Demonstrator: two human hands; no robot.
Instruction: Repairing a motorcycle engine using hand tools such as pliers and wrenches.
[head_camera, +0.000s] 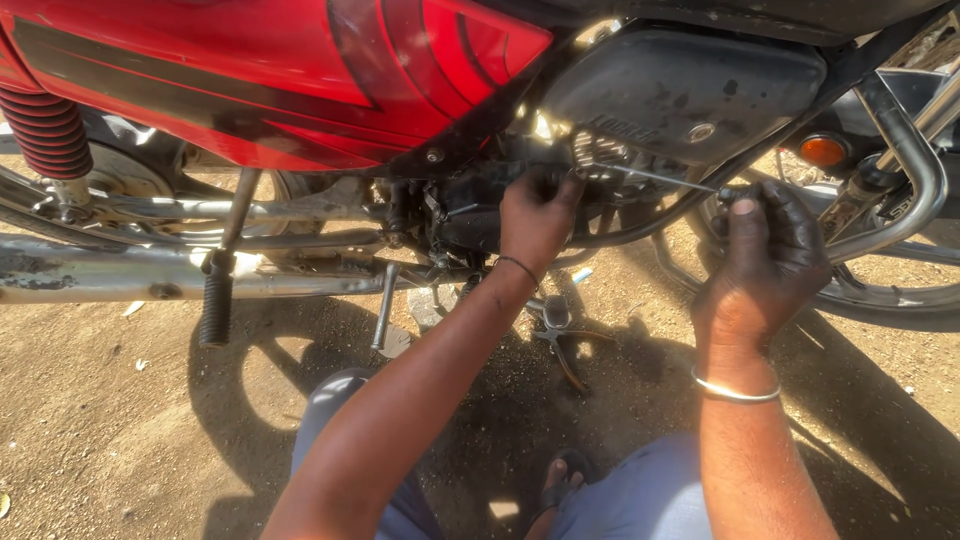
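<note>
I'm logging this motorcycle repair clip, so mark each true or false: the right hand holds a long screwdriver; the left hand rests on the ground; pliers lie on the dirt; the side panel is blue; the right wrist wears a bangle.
1. The right hand holds a long screwdriver: true.
2. The left hand rests on the ground: false, it is up at the engine.
3. Pliers lie on the dirt: true.
4. The side panel is blue: false, it is red.
5. The right wrist wears a bangle: true.
</note>
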